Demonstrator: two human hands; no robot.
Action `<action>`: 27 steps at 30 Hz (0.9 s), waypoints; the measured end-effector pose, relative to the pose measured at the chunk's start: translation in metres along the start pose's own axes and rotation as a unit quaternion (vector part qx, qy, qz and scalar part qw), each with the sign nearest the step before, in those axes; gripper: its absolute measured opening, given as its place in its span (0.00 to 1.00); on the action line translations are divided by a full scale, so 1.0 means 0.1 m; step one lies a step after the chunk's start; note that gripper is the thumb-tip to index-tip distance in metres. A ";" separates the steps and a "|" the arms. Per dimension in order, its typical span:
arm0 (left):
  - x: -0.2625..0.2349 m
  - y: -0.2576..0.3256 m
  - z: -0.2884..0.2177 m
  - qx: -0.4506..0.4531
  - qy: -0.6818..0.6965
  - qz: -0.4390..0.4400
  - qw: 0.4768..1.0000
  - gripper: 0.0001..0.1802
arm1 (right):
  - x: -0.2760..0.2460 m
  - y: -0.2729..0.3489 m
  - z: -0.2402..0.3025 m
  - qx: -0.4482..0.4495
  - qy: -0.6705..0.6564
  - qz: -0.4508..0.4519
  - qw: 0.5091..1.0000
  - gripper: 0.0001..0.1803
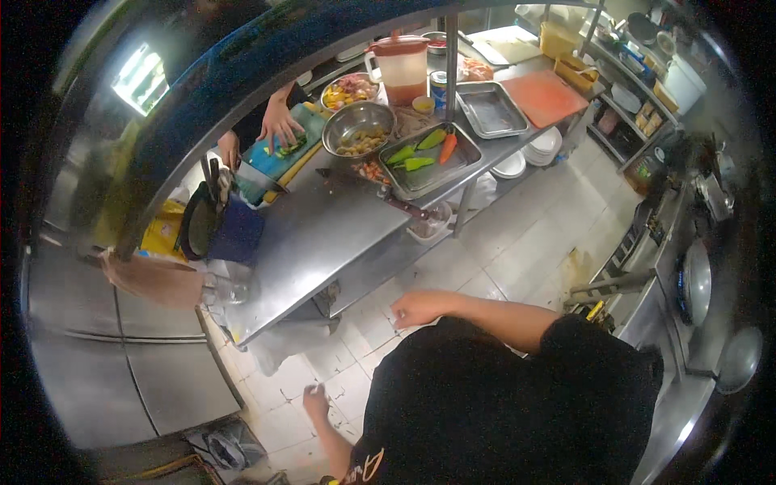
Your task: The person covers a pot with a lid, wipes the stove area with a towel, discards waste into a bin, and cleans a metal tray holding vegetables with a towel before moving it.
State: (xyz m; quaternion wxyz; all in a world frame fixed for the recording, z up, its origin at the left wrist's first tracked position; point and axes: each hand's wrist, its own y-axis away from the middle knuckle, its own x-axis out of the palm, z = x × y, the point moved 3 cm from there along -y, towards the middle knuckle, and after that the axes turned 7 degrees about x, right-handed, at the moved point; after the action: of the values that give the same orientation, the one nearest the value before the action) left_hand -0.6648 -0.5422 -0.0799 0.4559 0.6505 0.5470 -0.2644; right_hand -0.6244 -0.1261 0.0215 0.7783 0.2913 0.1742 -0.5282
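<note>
Metal counter runs slantwise through a tiled kitchen, ahead of a person in a black shirt whose two hands are apart from it; the step in hand appears to be standing by, done best with an eye to edges and blades. At its left end stands a clear container, worth keeping beyond the sweep of an arm. Farther back, a co-worker's hand seems to grip a broad knife, while the co-worker's other hand spreads over cut greens on a blue-green cutting board; that end calls for a wide berth. The person's left hand shows against the floor tiles, fingers curled; whether it holds anything cannot be told. A metal bowl of pale chunks sits mid-counter. A brown handle, apparently a knife's, lies at the front edge, where turning it inward would guard against a snag. Below it, the right hand is bent, with nothing visible in it; how far closed is unclear. The tray of green and orange peppers, just behind the handle, would travel steadiest held level at both ends.
</note>
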 end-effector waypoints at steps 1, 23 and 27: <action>0.33 -0.25 0.07 0.150 -0.043 0.007 0.988 0.19 | -0.19 0.15 -0.07 0.031 0.001 0.000 1.000 0.19; 1.50 0.55 -6.18 0.586 0.018 0.562 0.583 0.12 | -0.81 1.97 -1.81 0.364 -0.174 -0.426 0.810 0.16; 2.27 0.21 -6.50 0.722 -0.060 0.542 0.425 0.14 | -0.29 2.34 -1.58 0.479 -0.259 -0.546 0.637 0.18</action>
State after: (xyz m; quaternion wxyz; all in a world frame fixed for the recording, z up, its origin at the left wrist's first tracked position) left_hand -0.6854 0.1387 0.0239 -0.0999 0.8864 -0.3388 -0.2993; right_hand -0.4135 0.0595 -0.0200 0.1130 0.3258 -0.1847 -0.9203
